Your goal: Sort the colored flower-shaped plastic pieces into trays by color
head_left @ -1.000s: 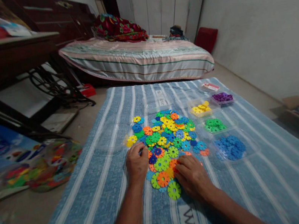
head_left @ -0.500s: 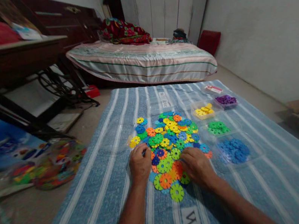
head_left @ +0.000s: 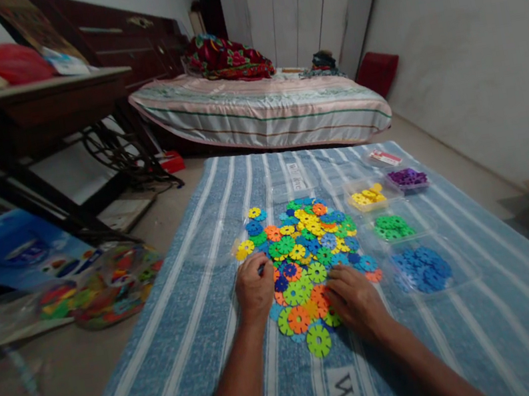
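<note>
A loose pile of flat, notched plastic discs (head_left: 298, 246) in yellow, green, blue and orange covers the middle of the table. My left hand (head_left: 255, 289) is at the pile's left edge with thumb and forefinger closed together. A bit of dark blue shows between them, too small to make out. On the near right side of the pile rests my right hand (head_left: 358, 297), fingers bent and together beside an orange disc (head_left: 318, 298). What its fingertips hold, if anything, is hidden. A lime green disc (head_left: 318, 340) lies nearest to me.
On the right stand clear containers of yellow discs (head_left: 367, 197), purple discs (head_left: 407, 179), green discs (head_left: 393, 226) and blue discs (head_left: 422, 269). A striped blue cloth (head_left: 182, 347) covers the table. Beyond is a bed (head_left: 259, 107); bagged discs (head_left: 117, 287) lie at the left.
The whole view has shifted slightly, so everything appears a little farther right. Both hands keep nearly the same places at the pile, and no disc has visibly moved.
</note>
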`<state>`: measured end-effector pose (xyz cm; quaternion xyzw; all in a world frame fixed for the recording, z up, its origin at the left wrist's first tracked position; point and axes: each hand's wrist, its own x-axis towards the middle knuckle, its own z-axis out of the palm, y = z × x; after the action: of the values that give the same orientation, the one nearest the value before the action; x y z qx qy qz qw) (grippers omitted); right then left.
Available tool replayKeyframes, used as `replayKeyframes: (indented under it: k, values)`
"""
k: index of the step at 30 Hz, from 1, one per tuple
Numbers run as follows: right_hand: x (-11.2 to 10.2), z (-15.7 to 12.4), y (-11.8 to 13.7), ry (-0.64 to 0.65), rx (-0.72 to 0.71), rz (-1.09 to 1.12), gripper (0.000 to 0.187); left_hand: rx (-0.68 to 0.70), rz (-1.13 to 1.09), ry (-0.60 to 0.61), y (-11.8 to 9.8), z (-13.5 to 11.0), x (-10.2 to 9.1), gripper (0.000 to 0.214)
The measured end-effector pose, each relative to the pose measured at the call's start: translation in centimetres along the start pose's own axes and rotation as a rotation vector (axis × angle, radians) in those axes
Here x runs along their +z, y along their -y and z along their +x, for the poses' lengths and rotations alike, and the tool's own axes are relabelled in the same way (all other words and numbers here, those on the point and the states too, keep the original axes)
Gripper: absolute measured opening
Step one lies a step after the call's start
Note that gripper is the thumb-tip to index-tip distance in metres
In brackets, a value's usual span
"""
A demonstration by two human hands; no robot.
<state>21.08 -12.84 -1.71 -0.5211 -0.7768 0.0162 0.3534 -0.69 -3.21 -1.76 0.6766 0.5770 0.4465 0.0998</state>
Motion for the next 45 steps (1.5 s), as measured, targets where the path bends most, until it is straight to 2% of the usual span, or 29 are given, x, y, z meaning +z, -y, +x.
replayKeyframes:
  k: [10,15,20,27,33,38,42,45]
  values:
    - [-0.4,-0.7,-0.2,-0.198,0.011,-0.017,0.018,-0.008,-0.004,0.012,0.0,0.1,-0.1,0.017]
    - [0.3,0.4,-1.1,-0.162,0.044,-0.083,0.019,0.006,-0.005,0.009,-0.2,0.3,-0.2,0.016]
    - [1.3,3.1,-2.1,-0.059,0.108,-0.166,0.028,0.018,-0.016,-0.004,-0.1,0.3,-0.3,0.015]
    - [2.2,5.4,-2.1,0.067,0.173,-0.242,0.032,0.006,0.006,-0.007,0.3,0.3,-0.1,0.017]
    - [2.0,5.0,-2.1,0.025,0.14,-0.238,0.022,0.018,0.021,0.006,0.2,0.4,-0.3,0.016]
    - [2.2,6.1,-1.0,-0.016,0.135,-0.243,0.012,0.044,0.036,0.004,0.4,0.4,-0.2,0.017]
    - [3.3,9.2,0.6,0.008,0.098,-0.23,0.023,0.051,0.037,-0.01,0.6,0.6,-0.1,0.017]
    - [4.3,11.0,1.4,0.08,0.082,-0.245,0.029,0.069,0.034,-0.007,0.8,0.7,-0.2,0.018]
